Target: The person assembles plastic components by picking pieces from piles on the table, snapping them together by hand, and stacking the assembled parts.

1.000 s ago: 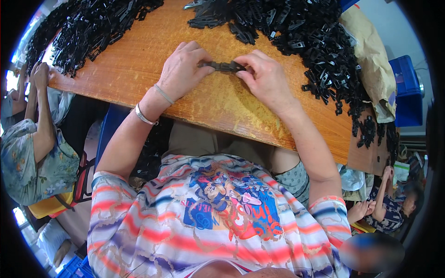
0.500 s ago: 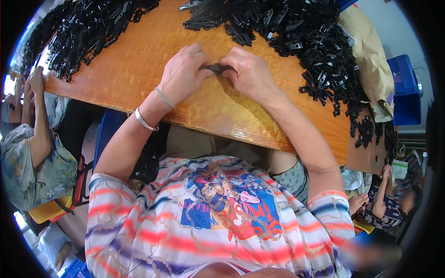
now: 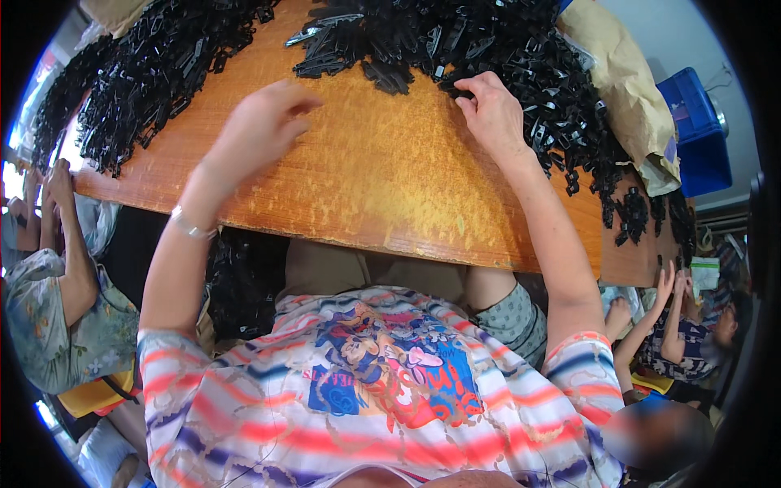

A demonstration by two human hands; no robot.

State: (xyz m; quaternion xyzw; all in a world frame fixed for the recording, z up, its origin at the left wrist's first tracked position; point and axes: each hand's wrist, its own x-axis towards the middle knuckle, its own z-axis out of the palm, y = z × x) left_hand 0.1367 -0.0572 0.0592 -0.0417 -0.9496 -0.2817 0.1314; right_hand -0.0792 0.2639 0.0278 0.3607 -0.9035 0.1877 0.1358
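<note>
My left hand (image 3: 264, 126) hangs over the left-middle of the wooden table (image 3: 366, 179), smeared by motion. Its thumb and fingers look parted, and no piece shows between them. At the front edge of the right-hand pile of small black plastic clip-like parts (image 3: 561, 122), my right hand (image 3: 495, 118) has its thumb and forefinger apart. The fingertips are close to the parts; I cannot make out whether they touch any. Longer black parts (image 3: 386, 73) fan out along the far middle of the table.
Another heap of black parts (image 3: 146, 89) covers the table's far left. A brown paper sack (image 3: 626, 98) leans beside the right pile, with blue bins (image 3: 695, 134) behind it. Other people sit at the left and right, a person's hand (image 3: 58, 187) resting near the table's left corner.
Both hands held a small black part between them over the table's middle. They have separated: the left moved leftward, the right to the pile's edge. The part is no longer visible in either hand.
</note>
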